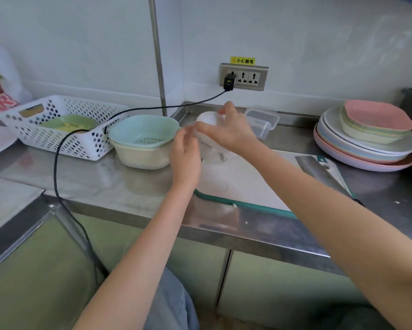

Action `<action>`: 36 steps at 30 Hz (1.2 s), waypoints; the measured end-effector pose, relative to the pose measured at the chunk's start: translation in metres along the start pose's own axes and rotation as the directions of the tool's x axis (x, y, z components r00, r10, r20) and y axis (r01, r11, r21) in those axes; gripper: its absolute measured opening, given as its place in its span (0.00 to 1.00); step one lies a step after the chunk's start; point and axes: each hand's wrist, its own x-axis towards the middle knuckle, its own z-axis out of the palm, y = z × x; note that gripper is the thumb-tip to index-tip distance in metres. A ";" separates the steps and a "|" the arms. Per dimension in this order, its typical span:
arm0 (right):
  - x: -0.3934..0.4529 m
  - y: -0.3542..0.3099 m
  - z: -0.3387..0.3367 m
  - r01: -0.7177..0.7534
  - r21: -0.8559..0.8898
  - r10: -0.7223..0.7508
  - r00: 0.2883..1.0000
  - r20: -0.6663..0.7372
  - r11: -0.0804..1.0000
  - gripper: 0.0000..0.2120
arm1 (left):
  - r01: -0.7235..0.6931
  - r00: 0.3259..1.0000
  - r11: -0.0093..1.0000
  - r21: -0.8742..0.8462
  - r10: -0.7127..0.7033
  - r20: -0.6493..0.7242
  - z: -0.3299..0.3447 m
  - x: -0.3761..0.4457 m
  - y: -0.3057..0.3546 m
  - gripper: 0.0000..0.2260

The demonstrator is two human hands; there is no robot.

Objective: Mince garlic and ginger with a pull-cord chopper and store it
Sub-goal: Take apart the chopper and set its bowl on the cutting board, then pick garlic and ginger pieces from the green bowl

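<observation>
The pull-cord chopper (212,148), a clear cup with a white lid, stands at the far end of the white cutting board (245,184). My right hand (228,132) grips its white lid from above. My left hand (186,158) rests against the cup's left side with straight fingers; motion blur hides the exact contact. A clear lidded storage box (264,122) sits just behind the chopper. A cleaver (314,167) lies on the board's right edge.
A blue strainer in a cream bowl (143,141) stands left of the chopper, beside a white basket (57,125) holding a green dish. A black cable (57,167) runs from the wall socket across the steel counter. Stacked plates (367,141) stand at right.
</observation>
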 end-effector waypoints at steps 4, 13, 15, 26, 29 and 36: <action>0.029 -0.001 0.006 0.051 -0.190 -0.055 0.998 -0.016 0.980 0.38 | -0.105 0.994 0.944 0.313 0.097 0.040 -0.044 0.015 -0.023 0.09; 0.079 -0.009 0.056 0.105 -0.271 -0.114 0.993 -0.017 0.957 0.37 | -0.250 0.968 0.833 0.493 0.233 0.097 -0.062 0.021 -0.036 0.07; 0.095 -0.006 0.065 0.100 -0.287 -0.092 0.995 0.042 0.953 0.33 | -0.274 0.961 0.825 0.495 0.259 0.102 -0.062 0.023 -0.037 0.07; 0.083 -0.011 0.080 0.383 -0.235 -0.438 0.856 -0.273 0.894 0.12 | -0.351 0.926 0.760 0.547 0.367 0.085 -0.069 0.031 -0.018 0.06; 0.058 -0.058 0.091 0.606 -0.158 -0.616 0.696 -0.368 0.779 0.09 | -0.374 0.873 0.722 0.582 0.486 -0.044 -0.098 0.044 0.007 0.09; 0.056 -0.164 0.141 0.675 0.069 -0.677 0.735 0.013 0.734 0.08 | 0.002 0.809 0.803 0.595 0.349 -0.473 -0.210 0.106 0.047 0.07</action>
